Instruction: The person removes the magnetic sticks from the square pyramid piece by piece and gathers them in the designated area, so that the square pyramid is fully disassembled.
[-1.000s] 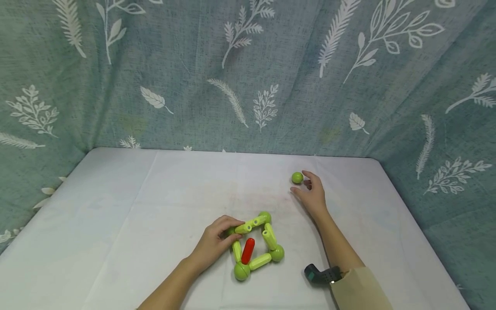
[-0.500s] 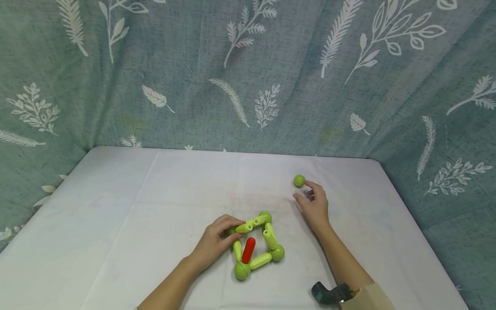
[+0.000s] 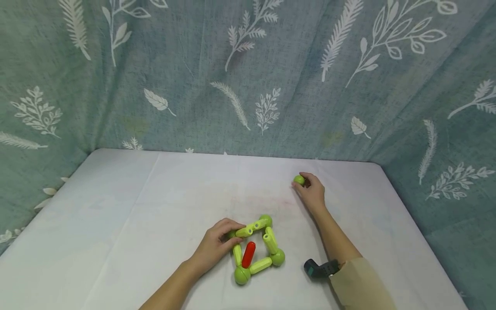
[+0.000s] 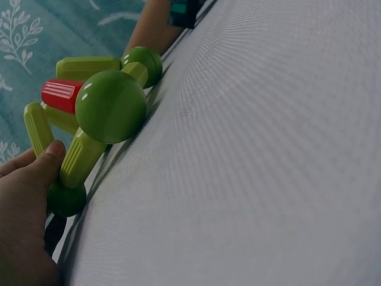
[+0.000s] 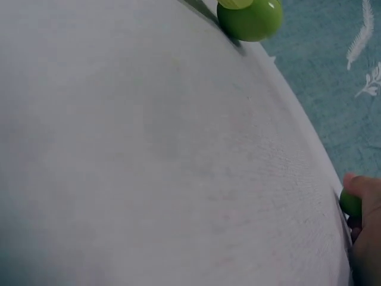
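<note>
On the table a toy frame of yellow-green rods and green balls forms a four-sided ring in the head view. A red rod slants up from its near ball. My left hand grips the frame's far left corner, thumb and fingers about a rod there and mostly covering the corner ball. In the left wrist view, the thumb presses at the short upright rod. Farther back on the right, my right hand pinches a loose green ball between thumb and fingers; the right wrist view shows part of this ball.
A white cloth covers the table. A leaf-patterned curtain rises behind the back edge and along the sides. A dark wrist device is strapped to the right forearm near the sleeve.
My right hand, its fingers beside the loose ball before, has closed thumb and fingers around it. The ball shifted slightly toward me earlier. The left hand keeps its hold on the frame.
</note>
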### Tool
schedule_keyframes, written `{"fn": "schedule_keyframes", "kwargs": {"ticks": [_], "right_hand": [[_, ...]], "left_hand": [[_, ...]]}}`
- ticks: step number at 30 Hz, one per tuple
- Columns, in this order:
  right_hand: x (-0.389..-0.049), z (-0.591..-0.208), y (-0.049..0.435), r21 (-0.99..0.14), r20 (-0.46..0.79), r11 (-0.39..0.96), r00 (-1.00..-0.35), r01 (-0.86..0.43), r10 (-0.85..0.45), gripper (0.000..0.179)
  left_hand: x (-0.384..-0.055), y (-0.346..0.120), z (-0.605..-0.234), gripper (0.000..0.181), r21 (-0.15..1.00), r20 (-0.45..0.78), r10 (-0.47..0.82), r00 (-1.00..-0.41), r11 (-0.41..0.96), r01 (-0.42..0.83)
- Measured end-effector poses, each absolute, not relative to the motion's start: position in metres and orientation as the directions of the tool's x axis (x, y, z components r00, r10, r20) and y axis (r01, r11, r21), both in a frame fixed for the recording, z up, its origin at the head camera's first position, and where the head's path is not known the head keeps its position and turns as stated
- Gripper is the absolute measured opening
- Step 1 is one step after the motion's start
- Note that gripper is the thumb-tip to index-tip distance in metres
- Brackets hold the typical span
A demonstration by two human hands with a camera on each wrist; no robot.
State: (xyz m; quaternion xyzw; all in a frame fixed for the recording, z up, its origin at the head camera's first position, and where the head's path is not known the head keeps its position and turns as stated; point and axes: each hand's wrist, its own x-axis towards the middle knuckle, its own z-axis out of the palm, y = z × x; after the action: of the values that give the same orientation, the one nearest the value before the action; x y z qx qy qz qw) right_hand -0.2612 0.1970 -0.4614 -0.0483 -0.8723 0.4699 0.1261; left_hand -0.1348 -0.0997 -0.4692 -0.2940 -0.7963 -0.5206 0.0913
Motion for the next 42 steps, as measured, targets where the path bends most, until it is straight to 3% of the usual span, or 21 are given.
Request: {"fn": "schedule_keyframes", "kwargs": {"ticks": [15,18,26,33,38,42], "right_hand": [[-0.262,-0.461,0.199,-0.848,0.135,0.529,-0.965,0.005,0.224,0.058],[-0.255,-0.463,0.201,-0.856,0.192,0.515,-0.951,-0.042,0.241,0.058],[-0.228,-0.466,0.198,-0.81,0.427,0.524,-0.877,-0.264,0.219,0.035],[-0.203,-0.469,0.182,-0.781,0.448,0.506,-0.893,-0.365,0.048,0.027],[-0.184,-0.466,0.169,-0.791,0.4,0.409,-0.89,-0.455,-0.218,0.029],[-0.174,-0.46,0.159,-0.822,0.308,0.335,-0.853,-0.462,-0.421,0.033]], "left_hand": [[-0.134,-0.098,-0.468,0.03,0.782,0.456,0.377,-0.806,0.264,0.565],[-0.134,-0.098,-0.469,0.032,0.789,0.439,0.375,-0.816,0.274,0.551],[-0.133,-0.097,-0.464,0.036,0.764,0.461,0.362,-0.81,0.303,0.57],[-0.124,-0.094,-0.439,0.031,0.774,0.443,0.324,-0.836,0.332,0.539],[-0.119,-0.093,-0.43,0.026,0.778,0.438,0.312,-0.843,0.338,0.529],[-0.12,-0.092,-0.432,0.026,0.779,0.444,0.313,-0.839,0.327,0.535]]}}
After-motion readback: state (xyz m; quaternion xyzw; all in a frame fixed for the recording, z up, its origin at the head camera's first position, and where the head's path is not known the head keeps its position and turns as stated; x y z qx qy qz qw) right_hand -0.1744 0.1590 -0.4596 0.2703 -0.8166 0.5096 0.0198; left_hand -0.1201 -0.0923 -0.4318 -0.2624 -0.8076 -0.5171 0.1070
